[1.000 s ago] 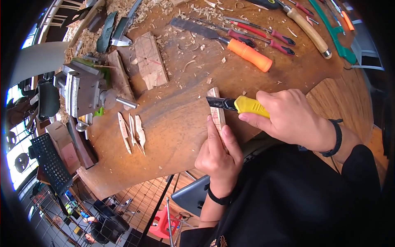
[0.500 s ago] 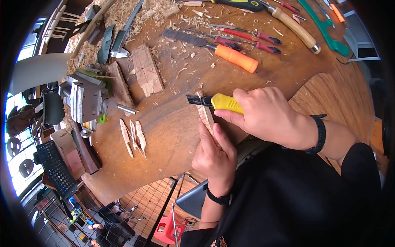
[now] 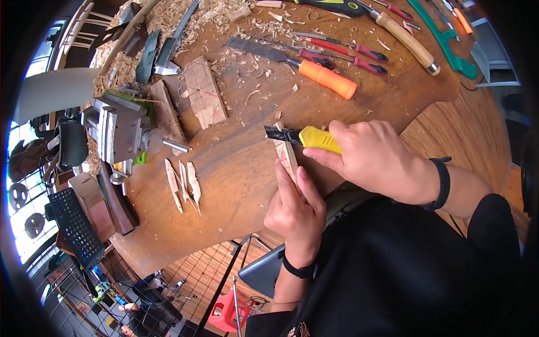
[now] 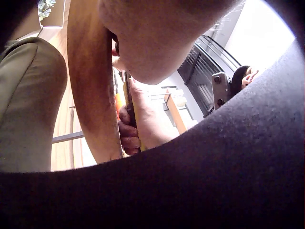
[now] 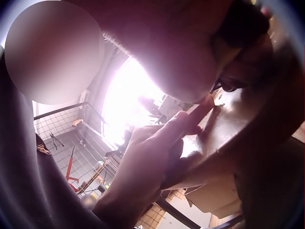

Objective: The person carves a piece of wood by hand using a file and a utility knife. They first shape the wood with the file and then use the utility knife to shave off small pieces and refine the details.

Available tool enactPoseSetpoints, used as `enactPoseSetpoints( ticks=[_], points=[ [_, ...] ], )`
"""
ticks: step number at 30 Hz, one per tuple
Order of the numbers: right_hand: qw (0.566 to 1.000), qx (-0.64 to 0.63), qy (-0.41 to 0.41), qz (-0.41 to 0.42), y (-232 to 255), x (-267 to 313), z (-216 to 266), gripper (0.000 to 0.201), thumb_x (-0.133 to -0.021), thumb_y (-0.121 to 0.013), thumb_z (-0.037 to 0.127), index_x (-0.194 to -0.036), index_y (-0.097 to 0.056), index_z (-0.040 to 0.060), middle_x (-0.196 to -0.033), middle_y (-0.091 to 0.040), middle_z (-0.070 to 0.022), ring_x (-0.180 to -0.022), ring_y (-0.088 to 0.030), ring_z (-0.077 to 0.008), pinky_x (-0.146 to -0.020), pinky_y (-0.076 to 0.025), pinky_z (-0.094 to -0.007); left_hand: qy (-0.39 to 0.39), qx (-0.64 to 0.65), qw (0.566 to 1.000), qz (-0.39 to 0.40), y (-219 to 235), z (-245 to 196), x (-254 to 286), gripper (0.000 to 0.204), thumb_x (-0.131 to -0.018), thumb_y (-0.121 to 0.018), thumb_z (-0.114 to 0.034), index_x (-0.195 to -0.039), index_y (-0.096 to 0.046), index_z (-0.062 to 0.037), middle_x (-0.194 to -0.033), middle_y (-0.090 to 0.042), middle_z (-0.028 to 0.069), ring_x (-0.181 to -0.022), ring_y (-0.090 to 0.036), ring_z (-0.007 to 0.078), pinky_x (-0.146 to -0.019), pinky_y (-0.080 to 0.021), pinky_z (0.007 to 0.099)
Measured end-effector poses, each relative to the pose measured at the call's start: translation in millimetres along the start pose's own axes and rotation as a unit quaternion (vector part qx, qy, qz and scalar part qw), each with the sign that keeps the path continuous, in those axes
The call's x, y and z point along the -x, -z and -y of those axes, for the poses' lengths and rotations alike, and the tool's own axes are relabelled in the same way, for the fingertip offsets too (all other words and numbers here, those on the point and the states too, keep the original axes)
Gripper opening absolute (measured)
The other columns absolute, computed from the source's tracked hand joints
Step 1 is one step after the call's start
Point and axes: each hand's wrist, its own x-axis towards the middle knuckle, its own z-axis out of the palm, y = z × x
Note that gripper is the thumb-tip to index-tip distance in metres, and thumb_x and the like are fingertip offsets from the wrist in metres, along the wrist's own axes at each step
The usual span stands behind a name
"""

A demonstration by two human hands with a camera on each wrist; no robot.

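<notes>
In the head view my left hand [image 3: 295,210] holds a narrow wooden strip [image 3: 286,157] with reddish pencil marks, thumb and index finger along its sides. The strip points away from me over the workbench's near edge. My right hand [image 3: 373,151] grips a yellow utility knife [image 3: 321,139]. Its dark blade [image 3: 281,133] lies across the strip near the far end, the tip sticking out past the left side. Seen from the right wrist, the left hand [image 5: 147,152] pinches the strip [image 5: 202,109]. In the left wrist view the right hand [image 4: 147,119] is partly hidden.
Several thin carved wood pieces [image 3: 182,185] lie on the workbench [image 3: 236,191], left of the hands. Beyond are a marked board [image 3: 205,92], an orange-handled chisel [image 3: 328,78], red-handled files [image 3: 370,67] and wood shavings [image 3: 224,22]. A metal vise [image 3: 120,129] stands at the left.
The head view has shifted a little. Against one second ago, the strip leans more to the left and the blade reaches farther past its left side. Both hands keep their grips.
</notes>
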Motion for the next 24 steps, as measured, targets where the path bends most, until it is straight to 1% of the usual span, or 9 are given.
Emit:
enactPoseSetpoints(
  ticks=[3,5,8,15,17,18,20,22,24],
  points=[
    [1.000,-0.006,0.006,-0.006,-6,-5,2,0.060,-0.097,-0.063,0.056,-0.076,-0.065,0.0001,-0.057,-0.064,-0.0182,-0.055,-0.069,-0.0362,-0.051,-0.056,-0.0440,-0.017,-0.003,1.000,-0.025,-3,0,0,0.039,-0.100,-0.065,-0.017,-0.130,-0.064,0.0094,-0.060,-0.064,0.0141,-0.048,-0.064,0.0294,-0.046,-0.048,0.0383],
    [1.000,-0.011,0.003,-0.001,-7,-7,4,0.060,-0.097,-0.063,0.056,-0.076,-0.066,-0.0001,-0.058,-0.064,-0.0188,-0.056,-0.070,-0.0363,-0.052,-0.056,-0.0443,0.020,-0.017,1.000,-0.011,-1,-2,1,0.039,-0.100,-0.065,-0.017,-0.129,-0.064,0.0092,-0.062,-0.066,0.0154,-0.049,-0.065,0.0303,-0.046,-0.048,0.0393],
    [1.000,-0.024,-0.008,0.008,-7,-9,9,0.060,-0.097,-0.062,0.055,-0.077,-0.067,-0.0006,-0.060,-0.066,-0.0198,-0.057,-0.070,-0.0366,-0.053,-0.057,-0.0449,0.032,-0.030,0.999,-0.014,-2,-2,3,0.039,-0.101,-0.064,-0.019,-0.129,-0.064,0.0081,-0.064,-0.067,0.0160,-0.049,-0.065,0.0308,-0.045,-0.048,0.0395],
    [0.999,-0.026,-0.018,-0.012,-4,4,5,0.059,-0.098,-0.061,0.055,-0.078,-0.069,-0.0004,-0.063,-0.067,-0.0213,-0.061,-0.072,-0.0372,-0.055,-0.058,-0.0452,0.015,-0.025,0.998,-0.057,-4,-5,0,0.037,-0.102,-0.063,-0.020,-0.128,-0.066,0.0060,-0.064,-0.067,0.0162,-0.050,-0.065,0.0314,-0.045,-0.048,0.0397],
    [0.999,-0.011,-0.031,0.011,4,14,1,0.059,-0.098,-0.061,0.054,-0.078,-0.069,-0.0002,-0.063,-0.067,-0.0212,-0.062,-0.072,-0.0373,-0.056,-0.058,-0.0453,0.042,-0.030,0.998,-0.044,-2,-8,0,0.034,-0.105,-0.059,-0.023,-0.122,-0.069,0.0048,-0.061,-0.065,0.0185,-0.050,-0.066,0.0320,-0.046,-0.047,0.0395],
    [0.998,0.006,-0.045,0.033,7,16,0,0.058,-0.098,-0.061,0.054,-0.079,-0.069,0.0000,-0.063,-0.067,-0.0212,-0.062,-0.072,-0.0374,-0.056,-0.058,-0.0454,0.045,-0.030,0.998,-0.044,-1,-8,0,0.034,-0.105,-0.059,-0.023,-0.122,-0.069,0.0048,-0.061,-0.065,0.0185,-0.050,-0.066,0.0320,-0.046,-0.047,0.0395],
    [0.998,0.013,-0.046,0.035,10,14,-2,0.058,-0.098,-0.061,0.054,-0.078,-0.069,0.0000,-0.063,-0.067,-0.0209,-0.062,-0.072,-0.0375,-0.056,-0.058,-0.0456,0.048,-0.034,0.998,-0.003,0,-6,1,0.036,-0.102,-0.063,-0.020,-0.127,-0.067,0.0057,-0.063,-0.067,0.0160,-0.050,-0.066,0.0303,-0.046,-0.049,0.0387],
    [0.998,0.016,-0.053,0.036,9,13,-5,0.058,-0.099,-0.061,0.054,-0.078,-0.069,-0.0001,-0.063,-0.067,-0.0206,-0.061,-0.071,-0.0375,-0.056,-0.058,-0.0457,0.023,-0.037,0.999,-0.012,-2,-4,3,0.036,-0.102,-0.064,-0.019,-0.127,-0.067,0.0061,-0.062,-0.066,0.0158,-0.049,-0.065,0.0299,-0.046,-0.048,0.0383],
    [1.000,0.000,-0.024,0.008,6,11,-10,0.056,-0.100,-0.062,0.052,-0.078,-0.063,0.0001,-0.058,-0.062,-0.0216,-0.058,-0.067,-0.0414,-0.053,-0.054,-0.0486,0.002,-0.042,0.999,-0.026,-2,-1,2,0.036,-0.101,-0.064,-0.019,-0.127,-0.067,0.0065,-0.061,-0.066,0.0156,-0.048,-0.065,0.0296,-0.046,-0.048,0.0378]
  ],
)
